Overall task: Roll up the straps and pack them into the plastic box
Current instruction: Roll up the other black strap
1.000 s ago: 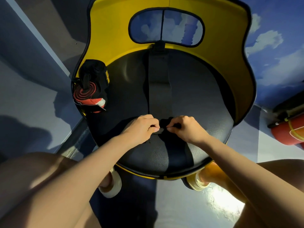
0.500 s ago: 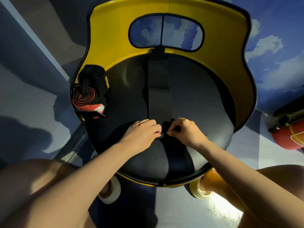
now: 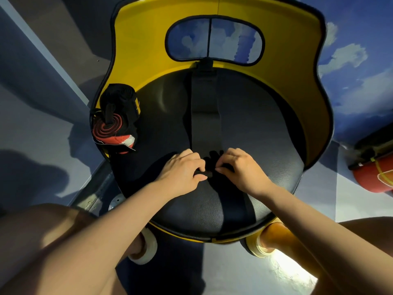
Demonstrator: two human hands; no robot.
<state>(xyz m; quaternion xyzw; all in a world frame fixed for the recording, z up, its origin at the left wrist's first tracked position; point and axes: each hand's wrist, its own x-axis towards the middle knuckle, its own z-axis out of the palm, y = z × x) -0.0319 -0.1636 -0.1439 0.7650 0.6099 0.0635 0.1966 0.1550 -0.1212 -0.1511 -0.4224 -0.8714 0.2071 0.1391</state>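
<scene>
Strap (image 3: 205, 124) is lying flat down the middle of the black seat (image 3: 265, 128), its near end a small tight roll (image 3: 204, 173) I am pinching between both hands. My left hand (image 3: 180, 173) and right hand (image 3: 242, 169) are curling fingertips onto it. If either pinch is slackening, I am risking the stiff roll springing open or winding crooked. Box (image 3: 116, 122) is waiting at the seat's left edge.

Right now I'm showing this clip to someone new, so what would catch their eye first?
Probably the yellow seat back curving round the black cushion. Next, the left hand and right hand at mid-cushion, pinching the near end of a black strap. A red-and-black rolled strap sits at the cushion's left edge.
</scene>
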